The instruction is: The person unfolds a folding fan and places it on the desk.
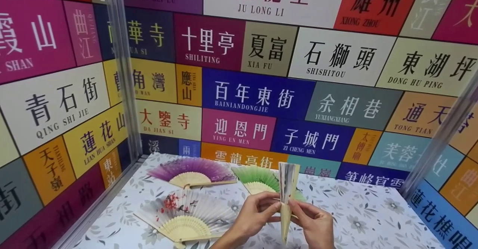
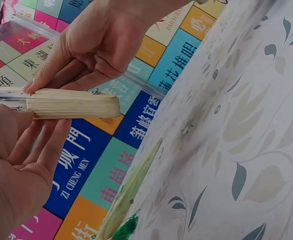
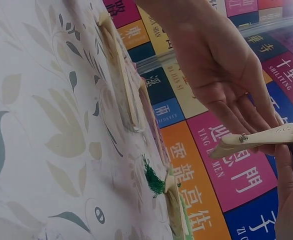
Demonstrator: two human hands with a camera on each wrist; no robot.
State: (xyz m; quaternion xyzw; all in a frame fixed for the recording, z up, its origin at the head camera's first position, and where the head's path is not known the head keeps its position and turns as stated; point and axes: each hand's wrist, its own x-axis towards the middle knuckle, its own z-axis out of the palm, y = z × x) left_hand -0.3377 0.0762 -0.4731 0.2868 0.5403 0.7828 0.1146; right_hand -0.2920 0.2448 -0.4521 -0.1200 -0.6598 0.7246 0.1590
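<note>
A nearly closed folding fan (image 1: 285, 219) stands upright between the two hands, its bare bamboo ribs pointing down and its whitish printed leaf on top. From the left, the left hand (image 1: 257, 213) pinches it between thumb and fingers where ribs meet leaf. Opposite, the right hand (image 1: 315, 223) pinches the other side at the same height. A small metal rivet (image 3: 243, 137) shows at the ribs' end in the right wrist view. Behind the hands lies a spread green fan (image 1: 254, 178), partly hidden. To their left lies a spread white fan (image 1: 220, 208) with red blossoms.
A spread purple fan (image 1: 201, 168) lies at the back left of the table (image 1: 358, 219), which has a leaf-patterned white cover. A dark green tassel (image 3: 154, 177) hangs by the green fan. Panels with colourful street-name signs (image 1: 257, 92) enclose the table, joined by metal posts (image 1: 125, 69).
</note>
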